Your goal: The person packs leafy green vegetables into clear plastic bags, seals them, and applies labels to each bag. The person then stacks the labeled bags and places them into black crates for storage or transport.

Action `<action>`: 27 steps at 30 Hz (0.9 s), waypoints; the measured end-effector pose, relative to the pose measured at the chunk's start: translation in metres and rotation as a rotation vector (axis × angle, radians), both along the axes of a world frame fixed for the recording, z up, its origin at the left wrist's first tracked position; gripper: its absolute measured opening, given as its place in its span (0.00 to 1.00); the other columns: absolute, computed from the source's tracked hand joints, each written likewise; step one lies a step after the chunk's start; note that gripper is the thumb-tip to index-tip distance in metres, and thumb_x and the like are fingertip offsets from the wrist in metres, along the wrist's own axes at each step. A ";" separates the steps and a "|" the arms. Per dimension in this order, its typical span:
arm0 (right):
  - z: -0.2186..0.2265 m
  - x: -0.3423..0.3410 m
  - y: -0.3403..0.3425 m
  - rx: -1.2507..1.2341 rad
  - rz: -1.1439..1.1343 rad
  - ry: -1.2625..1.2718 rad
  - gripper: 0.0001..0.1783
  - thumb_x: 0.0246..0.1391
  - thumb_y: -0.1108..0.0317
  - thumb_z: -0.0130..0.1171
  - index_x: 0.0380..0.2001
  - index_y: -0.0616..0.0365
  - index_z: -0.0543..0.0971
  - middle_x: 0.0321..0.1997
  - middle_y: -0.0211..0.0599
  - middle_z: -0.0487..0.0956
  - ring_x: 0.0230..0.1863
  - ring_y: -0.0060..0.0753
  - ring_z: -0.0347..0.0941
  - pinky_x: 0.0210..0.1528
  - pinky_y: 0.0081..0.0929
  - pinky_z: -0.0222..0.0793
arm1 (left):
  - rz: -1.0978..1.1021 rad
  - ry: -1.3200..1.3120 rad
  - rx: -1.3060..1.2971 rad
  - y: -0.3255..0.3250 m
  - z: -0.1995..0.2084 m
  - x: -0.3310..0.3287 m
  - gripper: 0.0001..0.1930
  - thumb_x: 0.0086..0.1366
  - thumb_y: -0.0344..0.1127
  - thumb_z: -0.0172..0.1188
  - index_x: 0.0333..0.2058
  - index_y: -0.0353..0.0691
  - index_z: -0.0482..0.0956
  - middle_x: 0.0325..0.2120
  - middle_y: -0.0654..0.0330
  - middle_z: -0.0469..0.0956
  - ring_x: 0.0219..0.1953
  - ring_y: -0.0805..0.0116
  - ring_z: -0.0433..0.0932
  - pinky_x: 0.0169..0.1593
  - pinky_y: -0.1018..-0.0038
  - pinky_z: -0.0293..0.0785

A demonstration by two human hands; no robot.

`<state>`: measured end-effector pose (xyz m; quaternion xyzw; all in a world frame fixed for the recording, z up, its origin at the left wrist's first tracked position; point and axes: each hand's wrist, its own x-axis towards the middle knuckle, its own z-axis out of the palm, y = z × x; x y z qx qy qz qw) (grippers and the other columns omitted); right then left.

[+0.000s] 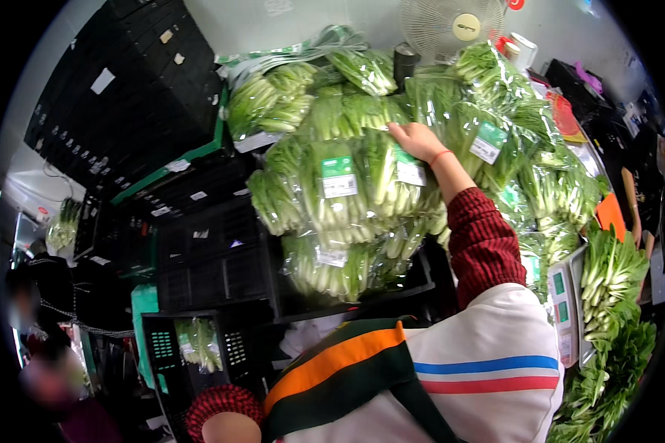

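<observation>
My right hand reaches forward over a pile of clear bags of leafy greens. It is closed on the upper end of one bag of leafy greens, which has a green and white label; the fingertips are partly hidden. Beside this one, on its left, lies another labelled bag. Under them, more bagged greens fill a black crate. Of my left arm only the red and black cuff and a little bare skin show at the lower edge; the hand itself is out of the picture.
Tall stacks of black crates stand on the left, with a bagged vegetable in a lower crate. A scale and loose greens are at the right. A fan stands behind the pile. Other people are at both sides.
</observation>
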<state>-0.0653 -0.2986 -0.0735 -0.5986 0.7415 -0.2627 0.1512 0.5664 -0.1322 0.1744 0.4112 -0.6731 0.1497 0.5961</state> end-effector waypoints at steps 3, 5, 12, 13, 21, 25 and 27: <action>-0.021 0.002 -0.007 -0.132 0.020 0.011 0.33 0.56 0.42 0.41 0.29 0.66 0.79 0.29 0.59 0.76 0.34 0.56 0.74 0.41 0.38 0.67 | -0.187 -0.101 -0.061 0.022 -0.013 -0.062 0.28 0.57 0.44 0.56 0.52 0.35 0.65 0.51 0.51 0.66 0.53 0.60 0.64 0.55 0.66 0.61; -0.020 0.000 0.000 -0.163 0.005 0.009 0.31 0.55 0.44 0.44 0.27 0.64 0.79 0.26 0.58 0.76 0.31 0.55 0.74 0.38 0.39 0.67 | -0.391 -0.158 -0.107 0.027 -0.025 -0.103 0.29 0.56 0.44 0.57 0.53 0.35 0.64 0.51 0.51 0.66 0.53 0.60 0.64 0.56 0.66 0.61; 0.039 0.057 0.039 -0.420 0.225 0.061 0.21 0.49 0.55 0.60 0.14 0.63 0.75 0.14 0.47 0.71 0.16 0.48 0.68 0.22 0.34 0.65 | -0.747 -0.046 -0.287 0.044 -0.068 -0.162 0.32 0.55 0.44 0.59 0.55 0.34 0.63 0.53 0.50 0.65 0.55 0.59 0.64 0.57 0.66 0.59; 0.055 0.073 0.046 -0.487 0.292 0.123 0.21 0.48 0.56 0.61 0.14 0.63 0.74 0.13 0.47 0.70 0.15 0.47 0.66 0.20 0.33 0.63 | -0.651 0.046 -0.255 0.044 -0.081 -0.161 0.32 0.55 0.44 0.59 0.55 0.34 0.63 0.53 0.50 0.65 0.55 0.59 0.63 0.58 0.66 0.59; 0.083 0.209 0.050 -0.520 0.274 -0.573 0.14 0.52 0.65 0.56 0.19 0.64 0.72 0.13 0.42 0.65 0.14 0.25 0.56 0.19 0.24 0.57 | -0.913 0.554 0.928 0.003 -0.297 -0.201 0.57 0.44 0.35 0.71 0.64 0.35 0.36 0.63 0.49 0.43 0.66 0.59 0.42 0.66 0.63 0.38; 0.016 0.265 0.044 -0.426 0.634 -0.333 0.11 0.53 0.65 0.55 0.30 0.63 0.76 0.26 0.39 0.75 0.24 0.28 0.67 0.30 0.25 0.65 | -0.643 1.207 0.844 0.000 -0.299 -0.164 0.21 0.52 0.28 0.64 0.45 0.32 0.71 0.39 0.57 0.77 0.40 0.68 0.76 0.44 0.72 0.74; 0.050 0.262 0.022 -0.152 0.472 -0.081 0.16 0.52 0.62 0.55 0.41 0.62 0.76 0.37 0.46 0.77 0.39 0.41 0.73 0.44 0.34 0.67 | -0.779 1.521 0.751 0.016 -0.333 -0.117 0.23 0.52 0.28 0.64 0.47 0.35 0.70 0.40 0.58 0.77 0.40 0.67 0.76 0.46 0.69 0.73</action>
